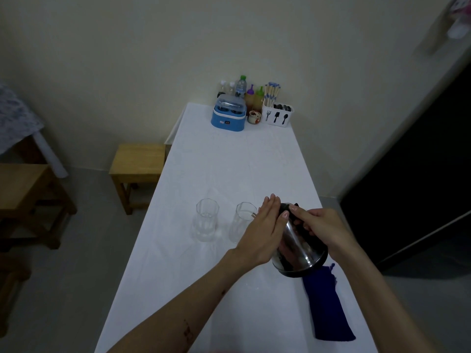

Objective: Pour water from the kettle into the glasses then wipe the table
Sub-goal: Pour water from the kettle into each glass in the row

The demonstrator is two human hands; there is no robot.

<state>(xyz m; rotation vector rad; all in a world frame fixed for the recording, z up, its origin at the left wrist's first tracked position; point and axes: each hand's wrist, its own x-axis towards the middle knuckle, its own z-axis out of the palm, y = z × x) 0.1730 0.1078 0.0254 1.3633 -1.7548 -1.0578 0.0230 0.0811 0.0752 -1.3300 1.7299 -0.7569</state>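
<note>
A steel kettle (299, 247) is tilted to the left above the white table (229, 159), its spout at the rim of the right glass (242, 221). My right hand (323, 229) grips the kettle's dark handle. My left hand (265, 230) lies flat, fingers straight, against the kettle's left side and lid. A second clear glass (206, 220) stands upright just left of the first. A dark blue cloth (327, 307) lies on the table under and behind the kettle, near the right edge.
At the table's far end stand a blue appliance (229, 115), several bottles (240, 86), a small jar (254, 117) and a white cutlery holder (277, 114) with chopsticks. A wooden stool (139, 164) stands left of the table. A dark doorway (418, 179) is on the right.
</note>
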